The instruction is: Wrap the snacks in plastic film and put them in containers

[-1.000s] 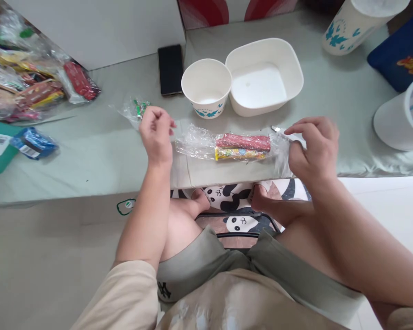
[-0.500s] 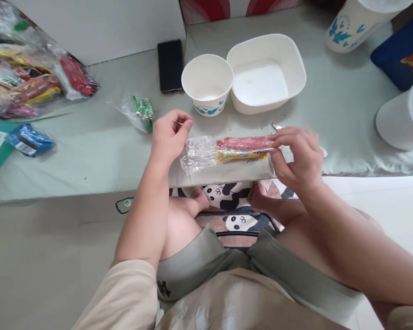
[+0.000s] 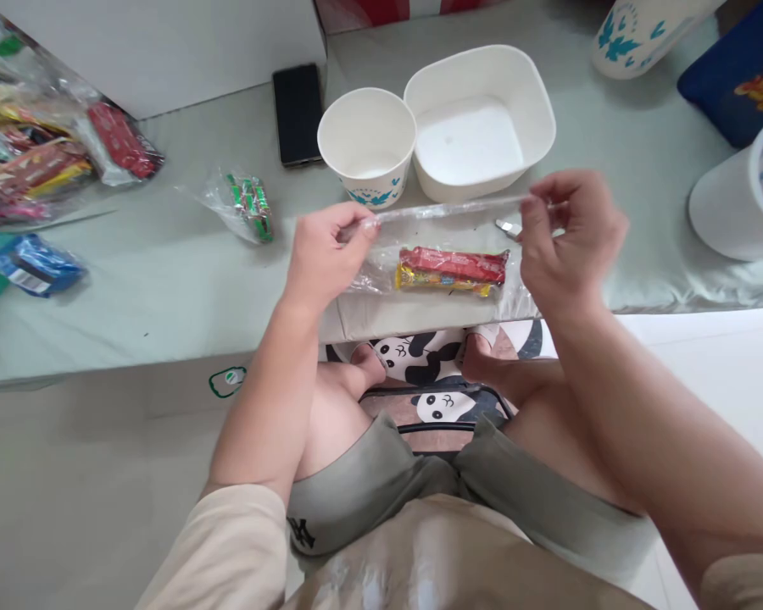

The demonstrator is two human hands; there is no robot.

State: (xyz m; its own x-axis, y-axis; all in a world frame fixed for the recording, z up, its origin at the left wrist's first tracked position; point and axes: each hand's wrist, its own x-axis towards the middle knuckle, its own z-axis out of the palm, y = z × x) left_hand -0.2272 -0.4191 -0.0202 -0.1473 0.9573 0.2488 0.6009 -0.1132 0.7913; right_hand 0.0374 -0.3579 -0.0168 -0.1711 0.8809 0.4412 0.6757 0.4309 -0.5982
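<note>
A clear plastic bag is stretched between my two hands, its upper edge pulled into a nearly straight line. My left hand pinches one end, and my right hand pinches the other. Below that edge, a red snack packet and a yellow snack packet lie side by side; clear film is around them, but I cannot tell whether they are fully inside the bag. A small metallic object lies near my right hand, partly hidden by it.
Beyond my hands stand a paper cup and a white rectangular tub, with a phone to their left. Green-wrapped sweets, a blue packet and bagged snacks lie leftward. Another cup stands right.
My right hand has lifted and moved slightly right and away from me. The bag's edge is now raised and taut between both hands, and the red packet shows more fully.
</note>
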